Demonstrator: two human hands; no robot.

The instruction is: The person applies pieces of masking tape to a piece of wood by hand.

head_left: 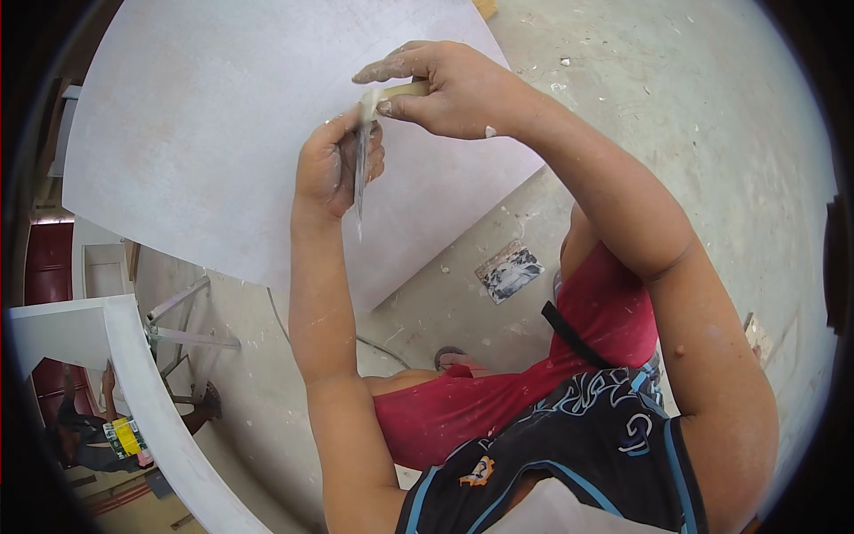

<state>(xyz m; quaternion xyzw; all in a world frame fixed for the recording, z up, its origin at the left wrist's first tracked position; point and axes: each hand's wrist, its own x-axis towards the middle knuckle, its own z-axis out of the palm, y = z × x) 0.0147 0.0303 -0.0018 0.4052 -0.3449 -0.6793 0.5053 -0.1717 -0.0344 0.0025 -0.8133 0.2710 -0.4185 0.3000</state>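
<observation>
My left hand is raised over the large pale panel, its fingers curled round a thin metal scraper blade seen nearly edge-on, which tapers downward past the palm. My right hand comes in from the right, its thumb and curled fingers on the pale yellowish handle of a putty knife. White paste, blurred, sits where the handle meets the top of the blade, close to my left fingertips. My right forefinger stretches out above it. Both hands are smeared with dried white paste.
The broad whitish panel extends beneath my hands. A paint-specked sheet lies on the spattered floor by my foot. A cable runs along the floor. At left are a curved white piece, a metal stand and another person.
</observation>
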